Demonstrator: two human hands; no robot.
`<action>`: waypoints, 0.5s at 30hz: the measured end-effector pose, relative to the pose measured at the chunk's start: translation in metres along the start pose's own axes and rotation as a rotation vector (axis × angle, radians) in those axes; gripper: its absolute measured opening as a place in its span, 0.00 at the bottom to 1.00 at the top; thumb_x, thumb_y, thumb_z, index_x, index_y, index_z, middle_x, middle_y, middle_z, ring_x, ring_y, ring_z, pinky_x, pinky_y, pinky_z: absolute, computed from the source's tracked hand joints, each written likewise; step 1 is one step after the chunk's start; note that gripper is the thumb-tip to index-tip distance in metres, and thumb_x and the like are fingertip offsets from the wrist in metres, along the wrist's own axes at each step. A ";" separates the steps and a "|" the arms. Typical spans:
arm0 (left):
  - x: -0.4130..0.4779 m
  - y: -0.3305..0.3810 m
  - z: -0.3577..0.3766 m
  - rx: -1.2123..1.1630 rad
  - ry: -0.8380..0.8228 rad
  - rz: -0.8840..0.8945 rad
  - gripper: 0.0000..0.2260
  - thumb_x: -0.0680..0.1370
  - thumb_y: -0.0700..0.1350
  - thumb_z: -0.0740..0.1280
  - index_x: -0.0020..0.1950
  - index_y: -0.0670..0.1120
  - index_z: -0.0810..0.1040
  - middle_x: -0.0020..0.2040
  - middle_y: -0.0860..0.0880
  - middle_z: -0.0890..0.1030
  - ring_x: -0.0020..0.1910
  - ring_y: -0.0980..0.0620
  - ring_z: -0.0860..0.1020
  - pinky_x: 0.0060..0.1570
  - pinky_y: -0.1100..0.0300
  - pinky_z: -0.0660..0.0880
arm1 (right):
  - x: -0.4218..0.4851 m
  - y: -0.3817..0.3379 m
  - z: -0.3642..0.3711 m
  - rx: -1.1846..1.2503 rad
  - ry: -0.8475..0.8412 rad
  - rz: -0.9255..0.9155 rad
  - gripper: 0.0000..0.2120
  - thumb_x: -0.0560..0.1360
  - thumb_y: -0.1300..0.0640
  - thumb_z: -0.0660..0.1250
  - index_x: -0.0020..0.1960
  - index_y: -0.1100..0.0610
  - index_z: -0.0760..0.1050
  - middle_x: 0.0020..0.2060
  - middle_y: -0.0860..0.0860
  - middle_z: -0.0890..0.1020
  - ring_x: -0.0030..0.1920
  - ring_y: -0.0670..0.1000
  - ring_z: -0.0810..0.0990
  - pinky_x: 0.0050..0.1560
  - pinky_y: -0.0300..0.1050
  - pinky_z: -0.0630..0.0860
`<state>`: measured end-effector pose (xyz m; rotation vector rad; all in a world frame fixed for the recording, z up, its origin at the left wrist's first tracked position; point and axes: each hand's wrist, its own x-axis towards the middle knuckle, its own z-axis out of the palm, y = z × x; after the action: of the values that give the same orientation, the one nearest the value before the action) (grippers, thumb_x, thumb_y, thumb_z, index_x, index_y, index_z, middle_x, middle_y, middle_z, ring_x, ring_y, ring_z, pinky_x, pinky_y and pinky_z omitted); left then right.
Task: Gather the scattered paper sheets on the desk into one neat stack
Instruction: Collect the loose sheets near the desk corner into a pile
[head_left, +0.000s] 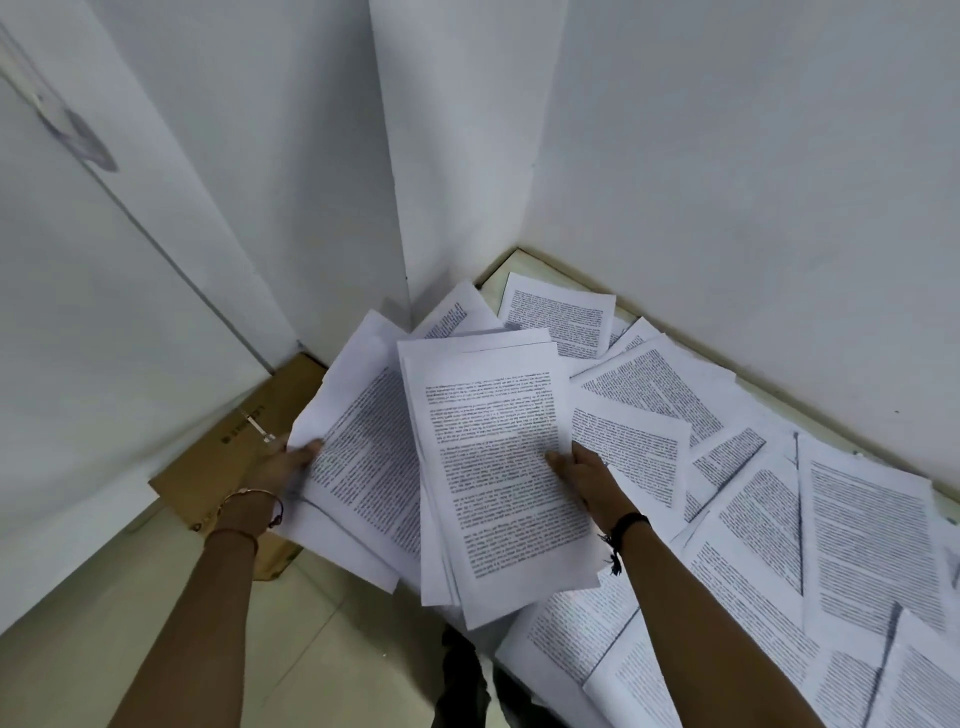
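Several white printed sheets (852, 530) lie scattered and overlapping across the desk (519, 262) at the right. My left hand (283, 465) grips a loose bundle of sheets (358, 452) by its left edge, held out past the desk's left end. My right hand (587, 478) holds a second, thicker bundle (488, 457) with the thumb pressed on its top page. The two bundles overlap in the middle. More sheets (558, 314) lie in the far corner of the desk.
White walls close in behind the desk and at the left. A flattened brown cardboard box (228, 457) lies on the pale tiled floor (156, 623) below my left hand. A dark object (462, 670) sits low near the desk's front edge.
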<state>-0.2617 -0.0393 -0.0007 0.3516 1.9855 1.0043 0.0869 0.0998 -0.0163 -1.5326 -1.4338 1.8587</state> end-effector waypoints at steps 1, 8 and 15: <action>0.000 0.001 -0.002 -0.030 -0.005 -0.001 0.19 0.76 0.41 0.66 0.66 0.35 0.71 0.64 0.39 0.74 0.55 0.47 0.71 0.55 0.55 0.65 | -0.001 0.000 -0.003 0.017 0.007 0.002 0.09 0.79 0.56 0.64 0.57 0.57 0.78 0.51 0.54 0.84 0.53 0.56 0.82 0.56 0.49 0.79; -0.011 0.003 -0.014 -0.163 -0.075 0.004 0.23 0.75 0.49 0.67 0.67 0.41 0.71 0.65 0.43 0.74 0.63 0.41 0.73 0.67 0.43 0.66 | -0.016 -0.009 -0.022 0.160 0.063 0.013 0.11 0.79 0.55 0.64 0.57 0.60 0.78 0.53 0.59 0.83 0.52 0.57 0.82 0.59 0.54 0.76; -0.026 -0.018 0.040 0.122 -0.153 -0.062 0.21 0.78 0.43 0.64 0.69 0.36 0.68 0.68 0.36 0.71 0.65 0.39 0.71 0.60 0.55 0.67 | -0.031 -0.011 -0.032 -0.068 0.159 -0.113 0.09 0.79 0.56 0.64 0.41 0.57 0.75 0.35 0.54 0.80 0.36 0.51 0.78 0.42 0.44 0.73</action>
<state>-0.2120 -0.0443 -0.0117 0.4185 1.9111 0.7957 0.1225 0.0966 0.0124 -1.5579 -1.4913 1.6007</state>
